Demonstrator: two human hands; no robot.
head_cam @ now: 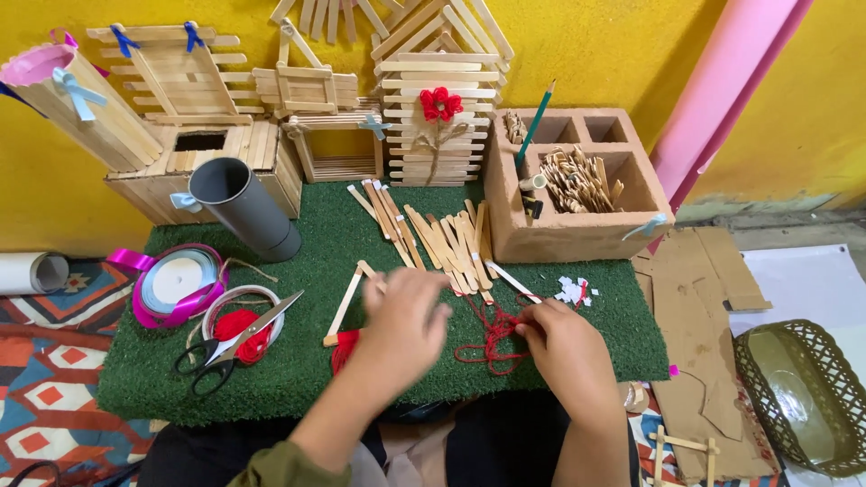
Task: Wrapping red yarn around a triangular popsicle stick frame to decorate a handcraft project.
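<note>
Both hands work over the green mat [298, 271], near its front edge. The right hand [564, 352] has its fingers [526, 322] pressed together, pinching a loose tangle of red yarn [492, 347] that lies on the mat just left of it. The left hand [406, 325] is blurred, hovering over the mat's middle with its fingers loosely curled; whether they hold anything I cannot tell. More red yarn shows beneath its wrist, beside two sticks [347, 307] joined in a narrow V. Behind the hands a row of loose flat sticks [442, 239] lies fanned across the mat, and white paper scraps [573, 290] sit near the right edge. Toward the left front corner, scissors [230, 347] rest across a red spool [239, 329], with a ribbon roll [176, 284] just beyond. A grey tube [244, 207] leans at the back left. A brown box [577, 185] with compartments stands at the back right, a pencil [537, 122] upright in it.
</note>
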